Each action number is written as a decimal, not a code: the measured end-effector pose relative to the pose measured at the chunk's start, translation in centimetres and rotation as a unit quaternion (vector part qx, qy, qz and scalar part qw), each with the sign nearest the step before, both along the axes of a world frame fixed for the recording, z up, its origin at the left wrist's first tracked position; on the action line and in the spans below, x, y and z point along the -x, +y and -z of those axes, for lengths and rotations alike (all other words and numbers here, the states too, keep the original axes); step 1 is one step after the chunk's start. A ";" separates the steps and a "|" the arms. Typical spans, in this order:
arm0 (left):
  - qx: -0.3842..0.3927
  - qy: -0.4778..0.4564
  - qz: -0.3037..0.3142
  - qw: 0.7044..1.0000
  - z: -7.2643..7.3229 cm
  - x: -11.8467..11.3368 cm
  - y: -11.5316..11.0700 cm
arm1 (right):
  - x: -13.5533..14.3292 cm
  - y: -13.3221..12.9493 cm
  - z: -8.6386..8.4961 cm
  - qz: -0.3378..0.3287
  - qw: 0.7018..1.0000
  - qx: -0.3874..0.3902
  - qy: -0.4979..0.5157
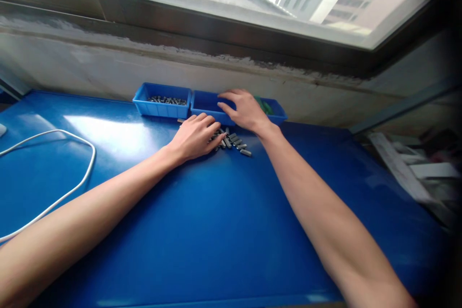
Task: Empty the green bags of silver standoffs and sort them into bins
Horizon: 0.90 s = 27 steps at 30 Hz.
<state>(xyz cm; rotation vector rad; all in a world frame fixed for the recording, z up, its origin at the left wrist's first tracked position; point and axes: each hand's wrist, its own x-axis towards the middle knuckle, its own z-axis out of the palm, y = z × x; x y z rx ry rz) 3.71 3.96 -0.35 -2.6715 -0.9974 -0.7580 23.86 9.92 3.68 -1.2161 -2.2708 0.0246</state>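
Note:
My left hand (198, 135) lies palm down over a loose pile of short metal cylinders (228, 140) on the blue table. Its fingers are spread and slightly bent, and part of the pile is hidden beneath them. Over the middle blue bin (212, 114) hovers my right hand (246, 109), thumb and fingers apart, with nothing visible between them. To the left stands another blue bin (161, 108) holding many small metal screws (166, 100). Something green (265, 106) shows in the bin section at the right, partly covered by my right hand.
A white cable (94, 151) curves across the left side of the blue table (224, 231). Behind the bins runs a rough wall (108, 65) under a metal-framed window (216, 21). Blurred pale boards (400, 168) stand beyond the table's right edge.

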 end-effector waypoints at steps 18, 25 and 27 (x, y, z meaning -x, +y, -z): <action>0.037 0.024 -0.035 0.998 -1.0 1.9 -0.6 | -0.3 -4.0 1.1 0.017 0.998 -0.054 0.033; 0.108 0.011 -0.034 0.993 0.3 4.1 -1.8 | 0.0 -10.4 2.2 0.140 0.974 -0.007 0.178; 0.126 0.006 -0.031 0.992 0.5 3.9 -2.1 | -0.4 -11.3 3.2 0.187 0.959 0.051 0.207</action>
